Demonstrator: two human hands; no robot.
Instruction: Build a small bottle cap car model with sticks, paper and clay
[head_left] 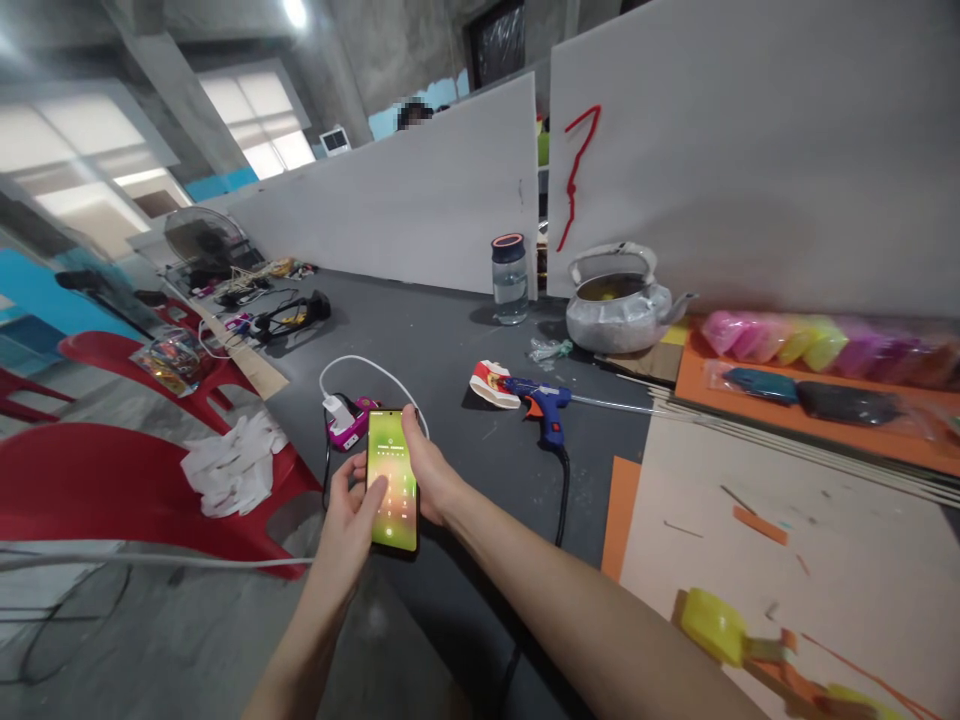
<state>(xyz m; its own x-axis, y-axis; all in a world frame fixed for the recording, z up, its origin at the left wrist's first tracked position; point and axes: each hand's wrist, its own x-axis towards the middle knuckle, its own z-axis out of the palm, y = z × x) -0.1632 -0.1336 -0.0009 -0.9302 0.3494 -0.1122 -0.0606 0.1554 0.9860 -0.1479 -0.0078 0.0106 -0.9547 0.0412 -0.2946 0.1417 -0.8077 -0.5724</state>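
A smartphone [394,450] with a lit yellow-green keypad screen is held between my two hands over the grey table's edge. My left hand [351,505] grips its left side, thumb resting over the screen. Along the right edge, my right hand [431,465] closes around it with the thumb near the top corner; its other fingers are hidden behind. Just beyond the phone lies a purple power strip [346,432] with a white charger [339,412] plugged in. From the charger a white cable [371,360] loops towards the phone.
A blue glue gun [544,400] rests right of the phone, its nozzle on a small carton. Behind stand a water jar [510,280] and a metal kettle [622,312]. Boards [697,500] and yellow tape [712,625] lie at right; red chairs [90,480] are at left.
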